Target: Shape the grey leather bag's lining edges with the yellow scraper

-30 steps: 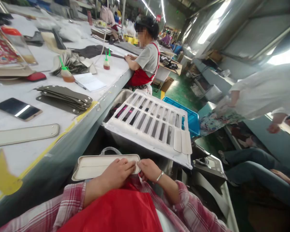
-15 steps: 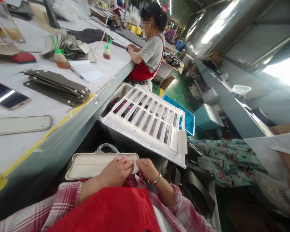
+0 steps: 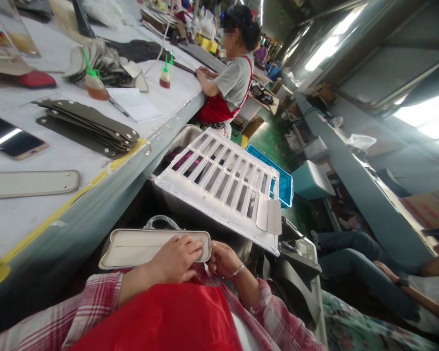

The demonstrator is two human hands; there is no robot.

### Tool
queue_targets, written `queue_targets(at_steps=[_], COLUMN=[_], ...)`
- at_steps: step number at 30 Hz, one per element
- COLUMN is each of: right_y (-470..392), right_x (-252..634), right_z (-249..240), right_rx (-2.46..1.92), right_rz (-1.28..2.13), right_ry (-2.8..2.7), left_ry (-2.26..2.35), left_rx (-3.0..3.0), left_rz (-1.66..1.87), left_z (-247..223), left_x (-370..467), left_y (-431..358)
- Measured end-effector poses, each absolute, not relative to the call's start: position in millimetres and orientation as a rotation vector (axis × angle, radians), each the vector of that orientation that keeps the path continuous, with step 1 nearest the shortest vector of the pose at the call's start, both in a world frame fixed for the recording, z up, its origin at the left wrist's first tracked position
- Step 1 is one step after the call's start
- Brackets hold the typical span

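Note:
A long beige strip with rounded ends and a turned-up edge (image 3: 139, 247) lies across my lap, below the table edge. My left hand (image 3: 175, 261) rests on its right half with fingers pressing down on it. My right hand (image 3: 224, 258) pinches the strip's right end; a bracelet is on that wrist. My sleeves are red plaid and a red apron covers my lap. A similar flat beige strip (image 3: 29, 184) lies on the white table (image 3: 76, 161) to my left.
A white slotted rack (image 3: 223, 183) leans over a bin ahead of me. On the table are a stack of grey strips (image 3: 89, 124), a phone (image 3: 10, 141) and glue bottles (image 3: 93, 83). A co-worker in a red apron (image 3: 229, 83) sits farther along. Another person's legs (image 3: 354, 263) are at right.
The view has tilted and shifted slightly. A person in white who passed on the right is gone from view. My hands stay on the beige strip, fingers barely shifting.

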State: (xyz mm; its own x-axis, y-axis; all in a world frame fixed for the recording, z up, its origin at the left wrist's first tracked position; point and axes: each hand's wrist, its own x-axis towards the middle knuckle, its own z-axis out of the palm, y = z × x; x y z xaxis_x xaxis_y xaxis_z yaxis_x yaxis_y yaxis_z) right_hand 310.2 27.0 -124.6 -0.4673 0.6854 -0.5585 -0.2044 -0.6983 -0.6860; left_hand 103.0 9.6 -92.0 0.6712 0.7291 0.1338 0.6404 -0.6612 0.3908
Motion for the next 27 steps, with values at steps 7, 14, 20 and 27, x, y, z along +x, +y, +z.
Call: queue_targets(at_steps=[7, 14, 20, 27], right_y=[34, 49, 47, 43], right_x=[310, 310, 312, 312], right_z=[-111, -91, -97, -101], right_rx=[-1.349, -1.640, -1.569, -1.658], right_rz=[2.091, 1.898, 1.845, 1.745], right_ry=[-1.036, -1.599, -1.591, -1.633], left_ry=[1.072, 1.141, 1.073, 1.108], left_rx=[2.589, 2.592, 2.651, 2.641], left_rz=[0.394, 0.362, 0.331, 0.348], left_z=[-97, -99, -95, -98], left_x=[104, 104, 106, 106], left_y=[12, 13, 18, 17])
